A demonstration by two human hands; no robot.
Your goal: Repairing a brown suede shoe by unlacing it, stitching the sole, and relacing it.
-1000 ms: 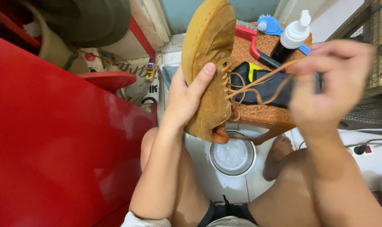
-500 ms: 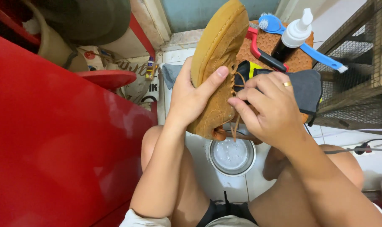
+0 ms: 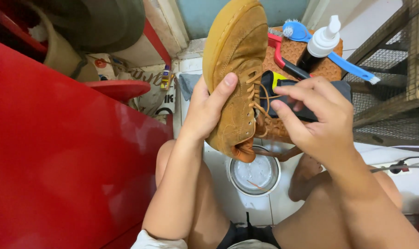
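My left hand [image 3: 210, 108] grips a tan suede shoe [image 3: 237, 74] by its side, sole turned left and toe pointing up. The thumb presses on the upper next to the brown lace [image 3: 255, 94]. My right hand [image 3: 318, 117] is at the lace eyelets, its fingertips pinching the lace close to the shoe's tongue. Below the shoe's heel, a small metal bowl [image 3: 254, 175] holding a little liquid sits on the white tiled floor between my bare knees.
A red panel [image 3: 57, 152] fills the left side. Behind the shoe, an orange woven stool [image 3: 311, 62] carries a dark spray bottle with a white nozzle [image 3: 321, 44], a blue brush [image 3: 302, 32], a red-handled tool and a dark cloth. A wire cage [image 3: 398, 87] stands at right.
My right hand had pulled the lace out to the right, then came back to the shoe; it now pinches the lace at the eyelets. The shoe stayed in my left hand.
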